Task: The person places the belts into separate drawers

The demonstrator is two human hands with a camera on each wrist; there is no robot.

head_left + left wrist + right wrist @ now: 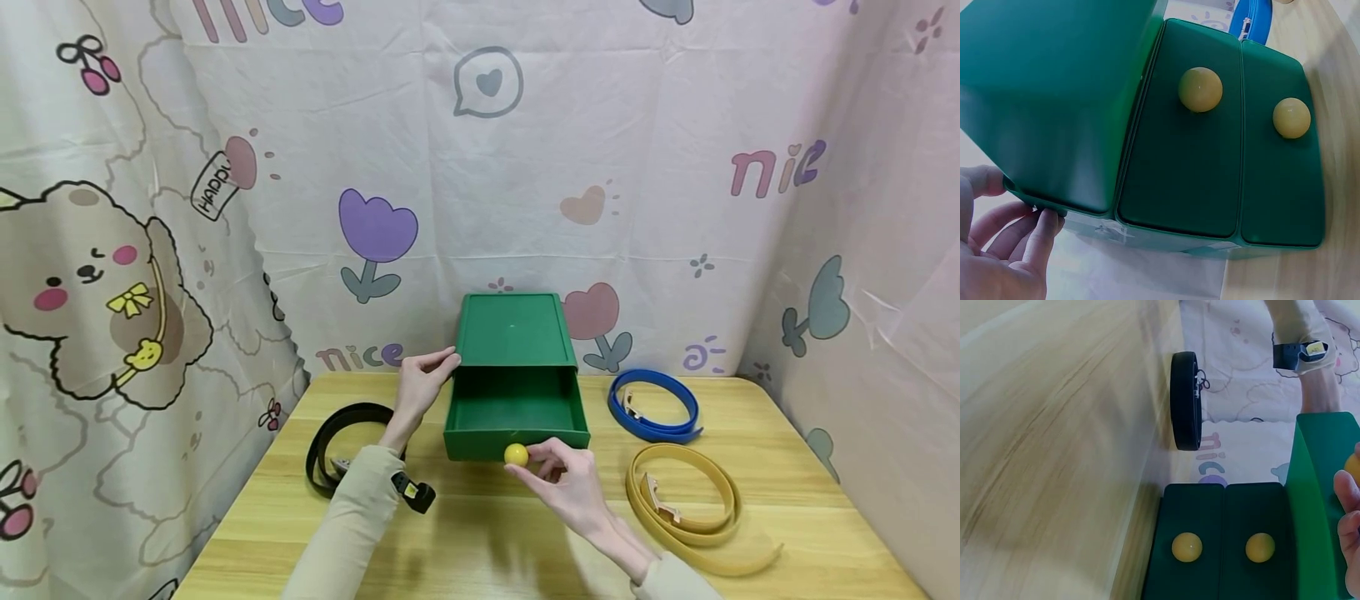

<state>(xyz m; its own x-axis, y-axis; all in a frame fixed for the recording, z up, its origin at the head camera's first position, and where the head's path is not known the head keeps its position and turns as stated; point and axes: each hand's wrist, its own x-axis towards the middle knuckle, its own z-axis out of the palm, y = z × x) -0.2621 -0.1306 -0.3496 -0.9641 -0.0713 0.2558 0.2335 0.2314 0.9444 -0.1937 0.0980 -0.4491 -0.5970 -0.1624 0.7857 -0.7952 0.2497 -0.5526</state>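
A green drawer cabinet [513, 329] stands at the back of the wooden table, its top drawer [480, 444] pulled out and bare inside. My right hand [573, 483] pinches that drawer's round yellow knob [516, 454] between thumb and fingers. At the cabinet's left front edge, my left hand [420, 383] grips the corner, thumb on one side and fingertips on the other. Below the pulled-out drawer, the left wrist view shows two shut drawers, with a middle knob [1200, 89] and a lower knob [1292, 117].
A coiled black belt [322, 446] lies left of the cabinet, partly behind my left forearm. On the right are a coiled blue belt [663, 432] and, nearer, a yellow belt [723, 537] with its tail stretched out. A printed curtain [487, 167] hangs behind the table.
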